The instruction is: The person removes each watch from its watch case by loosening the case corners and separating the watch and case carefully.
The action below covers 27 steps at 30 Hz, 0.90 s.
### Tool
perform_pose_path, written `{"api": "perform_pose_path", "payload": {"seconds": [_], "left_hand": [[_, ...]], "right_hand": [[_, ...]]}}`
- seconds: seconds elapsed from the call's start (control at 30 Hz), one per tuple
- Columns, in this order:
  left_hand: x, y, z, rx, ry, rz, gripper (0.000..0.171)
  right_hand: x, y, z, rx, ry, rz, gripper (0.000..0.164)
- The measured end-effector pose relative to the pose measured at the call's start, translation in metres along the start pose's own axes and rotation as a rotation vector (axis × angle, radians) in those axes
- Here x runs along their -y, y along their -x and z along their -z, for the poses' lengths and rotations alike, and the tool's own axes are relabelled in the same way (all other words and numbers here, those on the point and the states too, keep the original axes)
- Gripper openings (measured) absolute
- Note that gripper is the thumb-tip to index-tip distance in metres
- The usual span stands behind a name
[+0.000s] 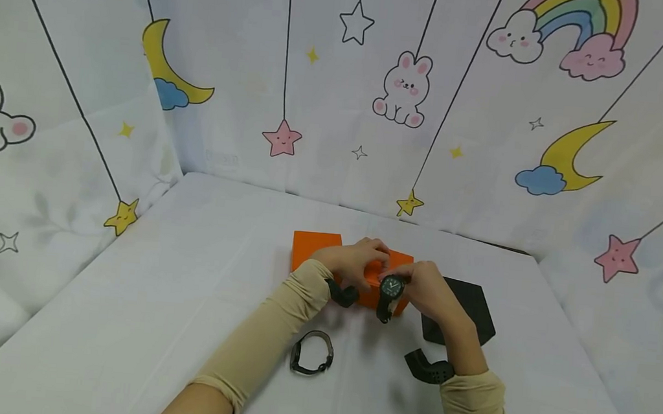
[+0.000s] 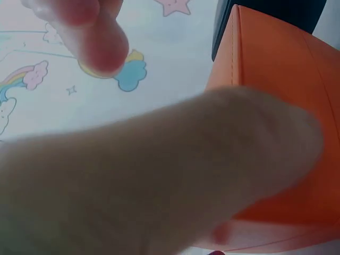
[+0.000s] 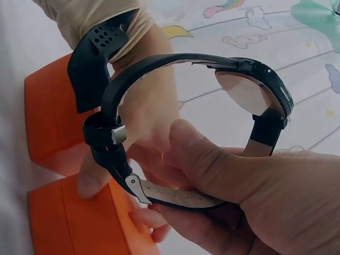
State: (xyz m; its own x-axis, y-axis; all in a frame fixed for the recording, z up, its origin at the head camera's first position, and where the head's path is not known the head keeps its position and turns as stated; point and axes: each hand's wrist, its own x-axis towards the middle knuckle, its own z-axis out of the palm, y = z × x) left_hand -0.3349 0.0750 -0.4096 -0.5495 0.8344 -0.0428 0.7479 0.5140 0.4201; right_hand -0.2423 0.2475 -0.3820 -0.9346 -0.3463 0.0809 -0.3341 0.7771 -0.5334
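Black watch [image 1: 392, 288] is pinched by its strap [image 3: 180, 199] in the right hand [image 1: 426, 289], before an orange box [image 1: 401, 259]. The box is touched by the left hand [image 1: 353, 261]; whether gripped cannot be told. Second watch [image 1: 296, 356] is seen on table [image 1: 185, 286].

Orange box [image 1: 400, 258] in gap between hands [image 1: 355, 261] [image 1: 430, 289]

Forearms [image 1: 268, 332] angled inward, right grip [image 1: 429, 289] pinching
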Motion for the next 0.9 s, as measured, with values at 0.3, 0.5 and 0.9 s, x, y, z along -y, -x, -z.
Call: {"api": "perform_pose_path", "payload": {"seconds": [0.3,0.5,0.9], "left_hand": [[0.009,0.018,0.001,-0.078,0.103,-0.043,0.015],[-0.009,0.044,0.024,-0.253,0.3,-0.089,0.023],[-0.045,0.054,0.046,-0.005,0.232,-0.291,0.049]], "right_hand": [[0.0,0.0,-0.016,0.044,-0.015,0.009,0.017],[-0.001,0.0,-0.015,0.075,0.044,0.009,0.018],[-0.009,-0.011,-0.006,0.03,-0.028,-0.06,0.015]]}}
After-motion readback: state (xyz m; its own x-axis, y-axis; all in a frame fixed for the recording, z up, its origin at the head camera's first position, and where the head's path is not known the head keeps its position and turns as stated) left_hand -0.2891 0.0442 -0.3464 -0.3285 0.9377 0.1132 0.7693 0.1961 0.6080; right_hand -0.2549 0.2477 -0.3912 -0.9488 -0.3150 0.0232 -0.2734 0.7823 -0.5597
